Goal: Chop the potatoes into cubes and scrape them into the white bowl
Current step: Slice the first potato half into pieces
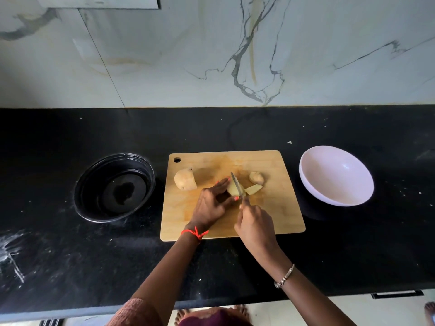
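**A:** What colours make up the room?

**B:** The counter (70, 255) is black, flecked with white and smeared chalky white. The wall (211, 55) is white marble with grey veins and a faint yellow streak.

**A:** And the things on it?

**B:** The board (277, 212) is pale tan wood. The bowl (336, 176) is white with a lilac tint. The tub (113, 187) is glossy black. The potato (184, 180) has light brown skin, the slice (253, 189) is pale yellow, and the knife (236, 184) is grey.

**A:** Anything worn?

**B:** Orange nails (236, 198), an orange-red thread (195, 232) and a silver bracelet (284, 276).
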